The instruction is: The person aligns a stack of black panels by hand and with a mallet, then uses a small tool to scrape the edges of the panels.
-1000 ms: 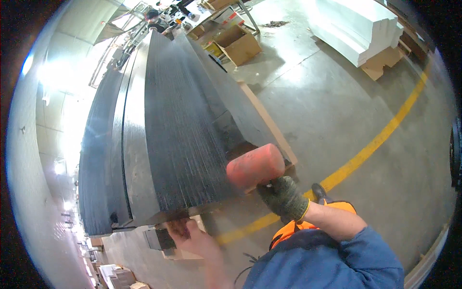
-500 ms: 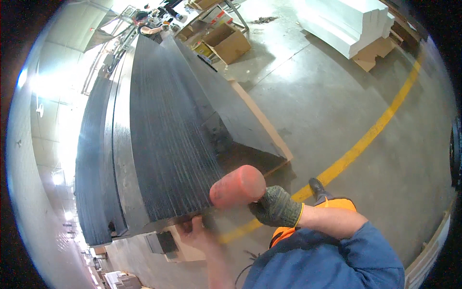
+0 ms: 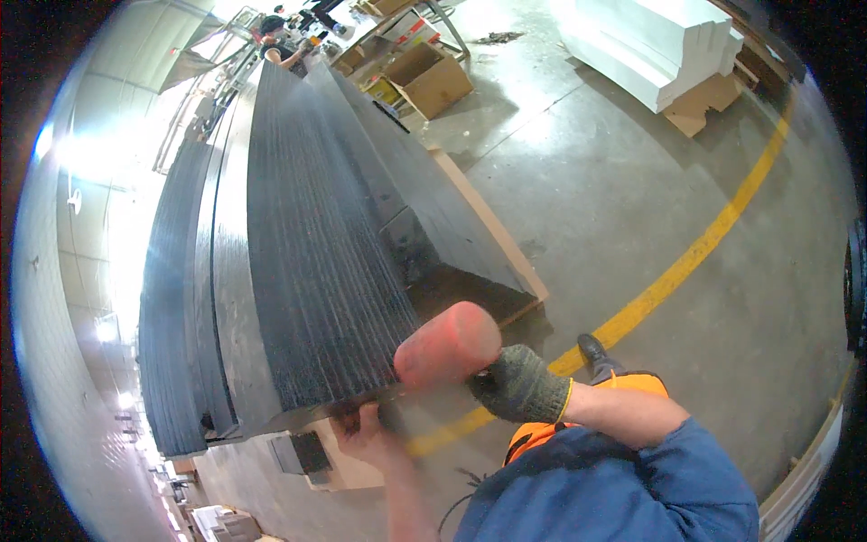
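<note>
My right hand [image 3: 517, 387], in a dark green knitted glove, is closed round the handle of a red mallet [image 3: 447, 345]. The mallet's thick cylindrical head hovers beside the near end of a long black grooved panel [image 3: 316, 262]. My left hand [image 3: 364, 435] is bare and sits just below that panel's near edge. Its thumb points up and its fingers look curled at the end face; what they grip is hidden and slightly blurred. Next to the grooved panel on the right lies an angled black board [image 3: 452, 217] with a brown edge.
More long black panels [image 3: 172, 298] lie along the left. A cardboard box [image 3: 429, 81] and a person [image 3: 275, 45] are at the far end. White moulded pieces [image 3: 650, 45] stand at the far right. A yellow line [image 3: 668, 280] crosses the concrete floor. Cardboard [image 3: 348, 465] lies below my left hand.
The mallet head has risen very slightly, still in my right hand. My left hand stays at the panel's near end. At the far end, the person has shifted a little.
</note>
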